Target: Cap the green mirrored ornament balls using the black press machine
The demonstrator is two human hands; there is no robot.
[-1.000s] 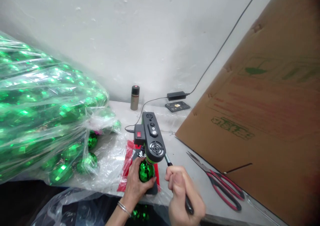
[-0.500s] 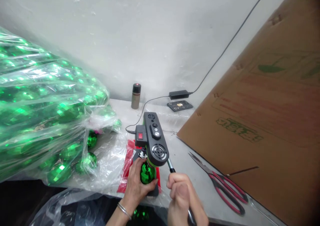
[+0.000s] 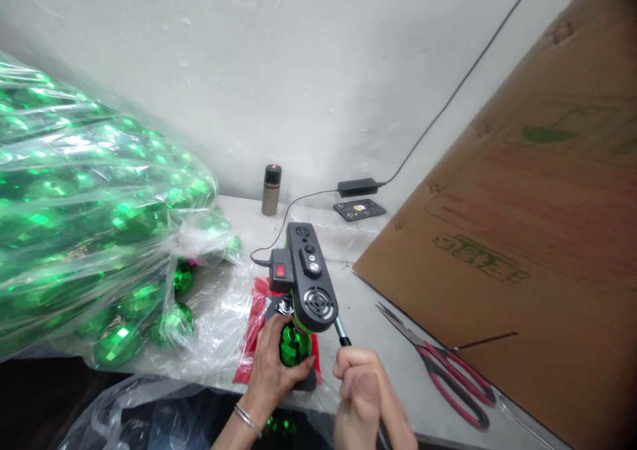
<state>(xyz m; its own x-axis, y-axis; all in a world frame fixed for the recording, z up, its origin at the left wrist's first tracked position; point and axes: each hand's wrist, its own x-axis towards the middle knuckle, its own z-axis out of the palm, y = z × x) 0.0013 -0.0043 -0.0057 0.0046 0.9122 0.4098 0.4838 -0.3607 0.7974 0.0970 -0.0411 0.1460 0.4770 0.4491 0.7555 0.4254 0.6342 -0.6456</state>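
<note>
Under the front end of a black bench machine (image 3: 314, 274), my left hand (image 3: 271, 357) is wrapped round a shiny green faceted ball ornament (image 3: 295, 345). The ball's top meets the underside of the machine's head; the exact contact is hidden. My right hand (image 3: 371, 397) is closed round the black grip of a metal lever (image 3: 341, 330) that slopes down from the machine's right side. A red switch (image 3: 281, 271) sits on the box at the machine's left. Red sheet (image 3: 243, 370) lies beneath the dark base.
A clear plastic bag (image 3: 99, 191) full of green balls fills the left, with loose balls (image 3: 172, 324) near its mouth. Scissors (image 3: 448, 377) lie beside a large cardboard box (image 3: 497, 251) at right. Behind stand a small bottle (image 3: 271, 190), a phone (image 3: 359, 210) and a power adapter (image 3: 358, 186).
Almost nothing differs. Both hands keep their holds on the ball and the lever, with only a slight shift of the view.
</note>
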